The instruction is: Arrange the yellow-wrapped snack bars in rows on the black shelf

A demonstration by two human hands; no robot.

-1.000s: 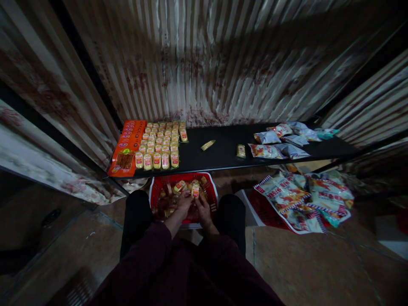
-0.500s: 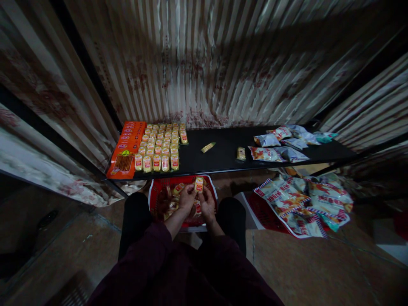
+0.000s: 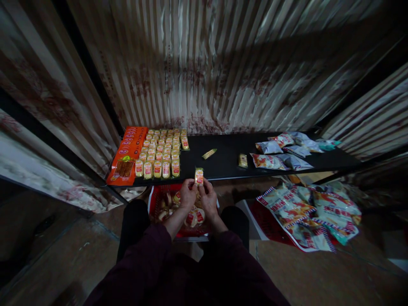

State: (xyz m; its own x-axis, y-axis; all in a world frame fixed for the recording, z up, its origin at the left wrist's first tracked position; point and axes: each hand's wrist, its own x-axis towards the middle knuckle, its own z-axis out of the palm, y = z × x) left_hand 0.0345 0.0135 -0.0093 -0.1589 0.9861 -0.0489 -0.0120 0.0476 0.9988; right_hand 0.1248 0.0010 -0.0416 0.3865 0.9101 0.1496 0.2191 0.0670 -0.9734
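Observation:
Between my two hands, a small wrapped snack cake [image 3: 199, 176] with a yellow and red label stands upright at the shelf's front edge. My left hand [image 3: 187, 193] pinches its left side, and my right hand [image 3: 208, 197] pinches its right side. Below them sits a red basket [image 3: 152, 204] holding several more wrapped cakes [image 3: 195, 216]. On the black shelf [image 3: 219, 163], to the left, similar cakes [image 3: 157, 169] stand in close rows. A single cake [image 3: 209, 153] lies tilted in the middle of the shelf, and another wrapped piece [image 3: 242, 160] is further right.
An orange snack packet [image 3: 127, 155] lies at the shelf's left end. Several silvery bags [image 3: 269, 161] are on its right end. On the floor at right, a second red basket [image 3: 266, 216] holds large snack bags [image 3: 293, 204]. A striped curtain [image 3: 191, 85] hangs behind.
Both hands have lifted the cake forward from over the basket to the shelf's front edge. More of the basket's contents show now. The view has shifted slightly.

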